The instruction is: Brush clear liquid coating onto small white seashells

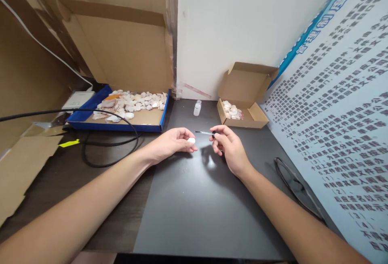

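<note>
- Two bare forearms, the left forearm (91, 203) and the right forearm (287, 211), reach in from the bottom edge over a dark mat (197, 215) on the surface.
- The left hand (169, 145) lies palm inward on the mat. Its fingers (182, 132) curl in and pinch a small white shell (191, 140) against the thumb.
- The right hand (228, 147) is just beside it. Its fingers (217, 131) are pressed together on the end of a thin stick (203, 133), perhaps a fine brush.
- The stick's long axis runs nearly level from right to left. Its free tip points left at the shell, close above it; I cannot tell whether they touch.
- A small clear bottle (197, 107) stands upright behind the hands, with no cap on it that I can see.
- Progress, as a judgement: the small cardboard box (242, 84) on the right holds only a little heap of shells (232, 110). The blue tray (121, 127) on the left holds a far larger spread of shells (130, 103). Most of the pile seems not yet handled, and the one in hand is in the middle of its turn.
- A black cable (106, 163) loops in front of the tray. A black hinged tool (292, 183) lies by a printed poster (342, 114).
</note>
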